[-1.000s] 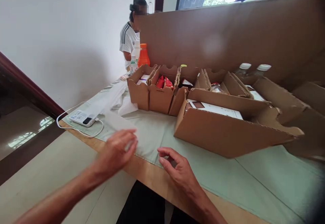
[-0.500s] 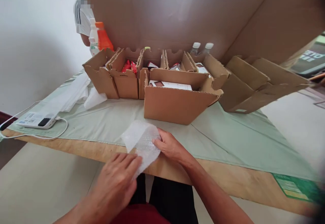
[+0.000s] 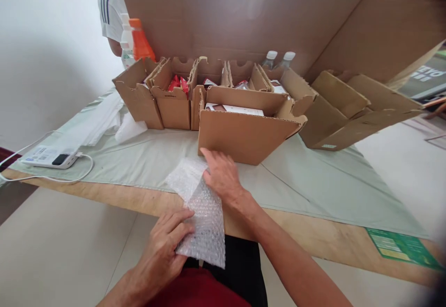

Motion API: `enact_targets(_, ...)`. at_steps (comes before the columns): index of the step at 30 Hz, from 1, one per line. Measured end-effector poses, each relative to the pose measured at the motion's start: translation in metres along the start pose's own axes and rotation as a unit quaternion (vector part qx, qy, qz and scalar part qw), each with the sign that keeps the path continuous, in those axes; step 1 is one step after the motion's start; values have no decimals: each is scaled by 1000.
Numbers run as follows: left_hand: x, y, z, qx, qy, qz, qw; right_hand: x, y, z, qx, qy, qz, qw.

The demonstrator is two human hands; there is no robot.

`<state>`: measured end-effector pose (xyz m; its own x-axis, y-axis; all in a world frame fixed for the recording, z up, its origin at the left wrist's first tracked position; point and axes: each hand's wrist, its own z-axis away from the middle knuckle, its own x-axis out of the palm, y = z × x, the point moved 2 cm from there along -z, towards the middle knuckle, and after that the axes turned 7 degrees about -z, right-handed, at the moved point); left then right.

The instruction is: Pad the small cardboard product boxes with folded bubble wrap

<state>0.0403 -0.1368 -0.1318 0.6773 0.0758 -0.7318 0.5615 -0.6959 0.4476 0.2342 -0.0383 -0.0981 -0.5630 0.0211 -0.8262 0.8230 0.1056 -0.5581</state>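
Observation:
A clear bubble wrap pouch [image 3: 205, 225] hangs over the table's front edge, its upper end folded on the green cloth. My left hand [image 3: 167, 237] grips its left edge, with the fingers on top and the thumb underneath. My right hand [image 3: 223, 174] lies at the upper right side of the pouch, fingers stretched forward and the thumb by the fold. Its fingertips are close to the front cardboard bin [image 3: 240, 135], which holds white boxes [image 3: 237, 109]; whether they touch the bin I cannot tell.
Behind stands a row of cardboard bins [image 3: 176, 112] with red packets [image 3: 178, 84] and other goods. Plastic sheets [image 3: 101, 121] and a white power bank [image 3: 52, 157] with its cable lie left. More bins [image 3: 334, 112] stand right. A person's sleeve [image 3: 113, 16] shows behind the orange bottle [image 3: 141, 42].
My right hand has let go of the pouch's edge and opened out forward toward the front bin. The pouch has unfolded downward, and my left hand has closed on its lower left edge.

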Motion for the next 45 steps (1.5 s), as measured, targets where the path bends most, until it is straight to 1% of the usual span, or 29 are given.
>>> enact_targets(2, -5, 1, 1, 6, -4, 24, 1000, 5, -13, -10, -57, -23, -11, 998)
enact_targets(4, -11, 3, 0, 15, -6, 38, 999, 12, -26, -27, -81, -37, -32, 996)
enact_targets(7, -18, 1, -3, 6, 5, 35, 999, 21, -36, -56, -54, -29, -57, 996)
enact_targets(9, -22, -3, -6, -21, 19, 27, 999, 23, -35, -60, -38, -32, -60, 997)
enact_targets(10, -23, -6, -8, -40, 23, 27, 999, 22, -31, -54, -36, -29, -61, 997)
enact_targets(11, -25, -10, -8, -60, 26, 34, 997, 20, -25, -42, -38, -17, -67, 997)
enact_targets(12, -26, -14, -9, -80, 27, 45, 995, 15, -17, -25, -42, -3, -78, 996)
enact_targets(14, -26, -24, -10, -132, 19, 69, 989, 1, 2, 17, -55, 38, -145, 987)
enact_targets(15, -26, -29, -11, -162, 15, 78, 984, -5, 11, 38, -53, 12, -187, 981)
enact_targets(16, -24, -35, -12, -194, 9, 86, 977, -10, 17, 57, -47, -53, -226, 972)
enact_targets(18, -20, -43, -13, -249, -3, 98, 963, -14, 21, 82, -38, -136, -273, 952)
enact_targets(19, -17, -47, -14, -268, -5, 99, 958, -12, 19, 88, -35, -149, -276, 949)
enact_targets(20, -14, -49, -15, -278, -6, 94, 956, -8, 16, 90, -32, -137, -268, 953)
enact_targets(21, -12, -50, -15, -280, -8, 83, 956, 0, 12, 88, -27, -108, -250, 962)
enact_targets(23, -9, -52, -15, -268, -7, 51, 962, 18, 5, 77, -19, -40, -198, 979)
enact_targets(26, -6, -53, -14, -245, -19, 20, 969, 40, 3, 63, -30, 39, -122, 991)
enact_targets(28, -5, -54, -13, -240, -31, 0, 970, 43, 5, 64, -57, 86, -90, 991)
enact_targets(30, -5, -54, -13, -230, -33, -22, 972, 36, 8, 71, -88, 131, -70, 985)
enact_targets(31, -4, -55, -13, -223, -32, -32, 974, 31, 8, 76, -109, 144, -62, 982)
enact_targets(32, -4, -55, -13, -215, -30, -41, 975, 26, 7, 81, -132, 145, -54, 979)
enact_targets(33, -5, -55, -13, -205, -31, -49, 977, 22, 6, 86, -158, 131, -47, 978)
enact_targets(36, -11, -54, -11, -177, -41, -78, 980, 20, 2, 92, -221, 35, -21, 975)
enact_targets(38, -20, -50, -8, -153, -27, -103, 982, 25, 1, 90, -238, -12, -9, 971)
enact_targets(40, -28, -43, -5, -109, -13, -119, 987, 29, 0, 86, -247, -17, -17, 969)
enact_targets(41, -31, -39, -4, -79, -16, -120, 989, 31, -1, 83, -250, -12, -28, 968)
enact_targets(43, -32, -33, -1, -30, -38, -111, 993, 31, -3, 77, -247, -6, -56, 967)
enact_targets(45, -29, -32, -1, -18, -47, -94, 994, 30, -5, 72, -225, -7, -76, 971)
